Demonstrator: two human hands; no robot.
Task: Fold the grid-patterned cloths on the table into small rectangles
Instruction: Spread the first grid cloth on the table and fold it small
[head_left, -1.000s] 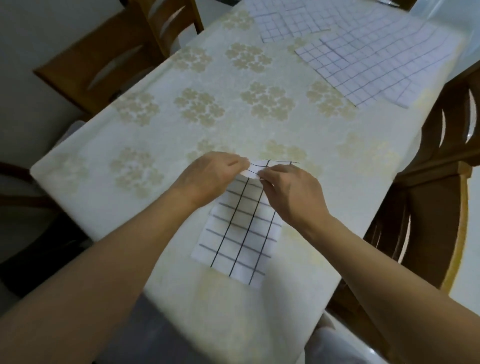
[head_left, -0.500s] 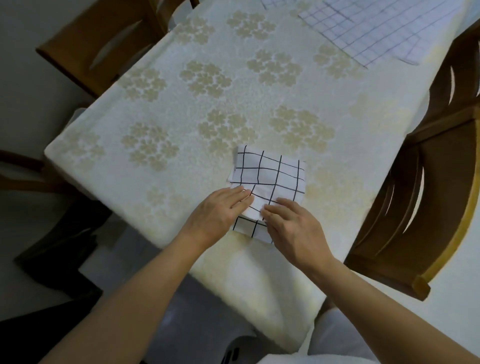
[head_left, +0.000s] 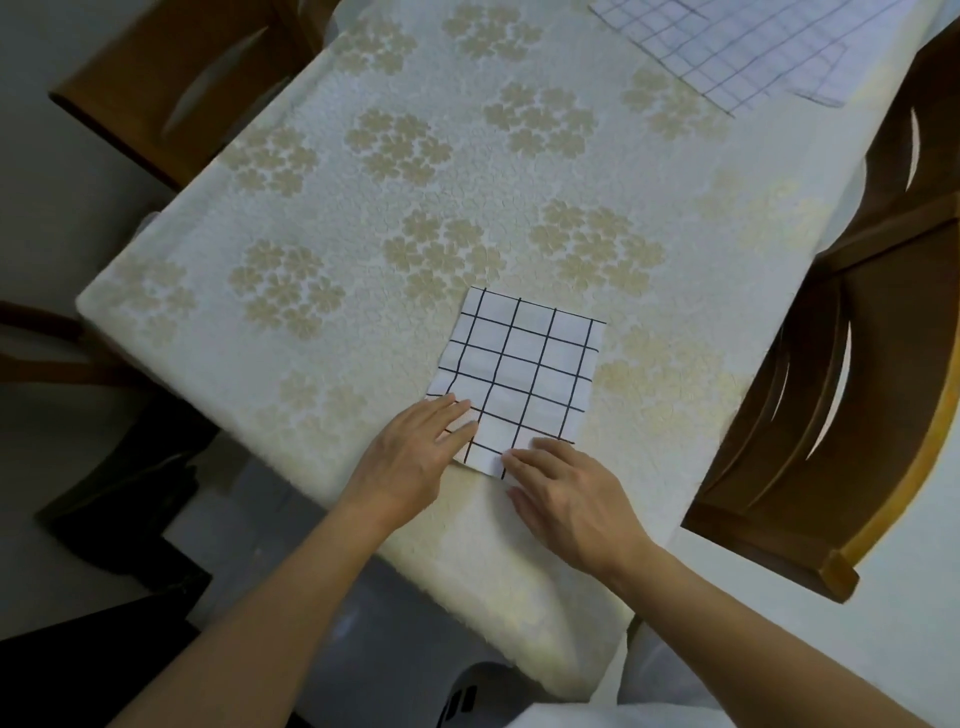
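Note:
A white cloth with a black grid (head_left: 524, 374), folded to a small rectangle, lies flat near the table's front edge. My left hand (head_left: 415, 452) rests with straight fingers on its near left corner. My right hand (head_left: 566, 493) lies flat at its near right edge, fingertips touching the cloth. More grid-patterned cloth (head_left: 737, 41) lies spread out at the table's far right.
The table (head_left: 322, 218) wears a cream cover with beige flower prints. A wooden chair (head_left: 831, 374) stands close on the right, another wooden chair (head_left: 171, 78) at the far left. The table's front edge runs just under my hands.
The cloth's far half was brought toward me, halving the long strip into a short rectangle. Both hands moved to the near edge and now press it flat. The view shifted forward.

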